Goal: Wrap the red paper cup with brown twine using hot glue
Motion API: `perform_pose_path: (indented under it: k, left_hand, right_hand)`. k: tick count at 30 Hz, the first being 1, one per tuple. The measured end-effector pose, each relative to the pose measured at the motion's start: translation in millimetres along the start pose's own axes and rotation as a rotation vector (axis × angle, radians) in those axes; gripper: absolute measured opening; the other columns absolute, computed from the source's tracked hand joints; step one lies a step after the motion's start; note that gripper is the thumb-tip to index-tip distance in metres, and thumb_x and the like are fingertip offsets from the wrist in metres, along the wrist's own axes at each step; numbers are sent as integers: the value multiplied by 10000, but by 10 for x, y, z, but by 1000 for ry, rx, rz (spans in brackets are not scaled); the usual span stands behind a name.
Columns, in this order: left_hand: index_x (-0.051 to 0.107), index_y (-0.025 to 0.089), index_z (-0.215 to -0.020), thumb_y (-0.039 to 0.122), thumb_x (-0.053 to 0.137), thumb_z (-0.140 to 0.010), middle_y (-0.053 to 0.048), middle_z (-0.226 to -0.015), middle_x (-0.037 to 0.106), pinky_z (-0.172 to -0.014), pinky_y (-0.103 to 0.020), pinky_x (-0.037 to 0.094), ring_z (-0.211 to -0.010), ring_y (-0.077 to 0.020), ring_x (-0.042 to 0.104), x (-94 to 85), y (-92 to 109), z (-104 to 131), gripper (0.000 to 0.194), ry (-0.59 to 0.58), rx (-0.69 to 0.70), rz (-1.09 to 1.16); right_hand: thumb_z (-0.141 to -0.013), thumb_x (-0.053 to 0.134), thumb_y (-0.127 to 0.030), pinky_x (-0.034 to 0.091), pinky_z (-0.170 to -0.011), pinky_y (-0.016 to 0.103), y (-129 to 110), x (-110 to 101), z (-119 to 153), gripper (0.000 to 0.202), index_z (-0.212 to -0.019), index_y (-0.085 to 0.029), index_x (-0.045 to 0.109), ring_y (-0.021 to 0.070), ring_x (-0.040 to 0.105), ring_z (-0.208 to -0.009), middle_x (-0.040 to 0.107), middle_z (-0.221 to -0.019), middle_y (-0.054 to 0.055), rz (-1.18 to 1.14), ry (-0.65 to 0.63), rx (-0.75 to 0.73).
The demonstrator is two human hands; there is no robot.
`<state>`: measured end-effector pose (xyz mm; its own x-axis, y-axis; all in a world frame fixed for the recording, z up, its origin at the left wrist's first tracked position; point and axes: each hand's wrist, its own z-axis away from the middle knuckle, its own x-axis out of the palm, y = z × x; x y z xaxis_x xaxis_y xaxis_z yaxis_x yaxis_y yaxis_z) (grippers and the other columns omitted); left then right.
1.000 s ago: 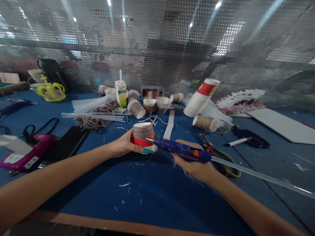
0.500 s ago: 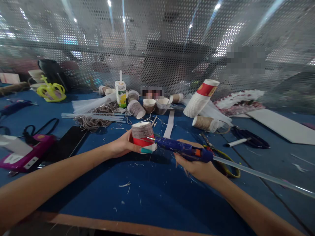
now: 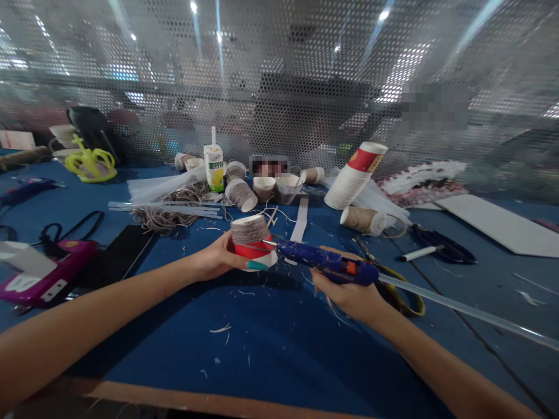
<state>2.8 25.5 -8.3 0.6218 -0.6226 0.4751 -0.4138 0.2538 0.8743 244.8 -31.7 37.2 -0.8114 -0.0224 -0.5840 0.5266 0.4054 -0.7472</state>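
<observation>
My left hand is closed around a red and white paper cup, tilted, with its narrow end up. Grey-brown cord is wound around the upper part of that cup, and red paper shows below it. In my right hand is a blue glue gun, a long clear glue stick jutting from its back. The gun's metal nozzle points left and lies at the cup's side, close to the cord's lower edge; whether it touches cannot be made out.
Loose cord and glue sticks lie left of a drink carton. Several wrapped cups stand behind. A leaning paper-cup stack, a twine-wrapped cup and scissors are at right. A purple power strip sits at left.
The cup has tipped slightly and shifted a little left in my left hand. The glue gun's nozzle stays at its side, a touch higher.
</observation>
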Motion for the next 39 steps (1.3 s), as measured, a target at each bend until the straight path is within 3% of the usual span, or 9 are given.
perform_pose_path:
  k: [10,19,25,30,39]
  left_hand:
    - [619,185,-1118,89,799,-573,-87,-1075,710,-920,-400,487,-1021,-251,654,-50,-26,-1,582,32,24,-11]
    - [639,165,-1109,161,821,-576,-97,-1064,709,-962,-413,457,-1015,-253,657,-34,-4,-2,564,-13,30,-12]
    - [659,168,-1062,203,846,-549,-86,-1027,712,-920,-368,475,-968,-218,654,11,11,2,547,4,21,-52]
    - [684,178,-1017,165,854,-529,-55,-975,718,-868,-320,495,-906,-181,659,26,12,6,517,29,10,-48]
    - [654,159,-1078,140,810,-568,-87,-1045,714,-950,-382,462,-993,-227,652,0,-3,-8,534,3,33,-30]
  right_hand:
    - [-711,543,-201,446,-435,266,8,-17,-25,228,-520,-240,425,132,513,-416,525,-464,-37,56,10,-17]
    - [-710,548,-191,448,-422,270,3,-7,-16,217,-549,-244,412,135,512,-413,525,-475,-35,-1,-3,10]
    - [-698,553,-202,459,-444,280,-3,-1,-11,247,-546,-248,365,146,513,-444,512,-496,-25,-6,-5,12]
    - [-697,530,-193,449,-431,278,-9,-12,-21,246,-535,-249,353,137,492,-419,483,-482,-31,7,-31,-7]
    - [-711,519,-204,452,-432,274,-14,-17,-28,235,-539,-248,364,137,511,-410,502,-472,-35,20,-12,-37]
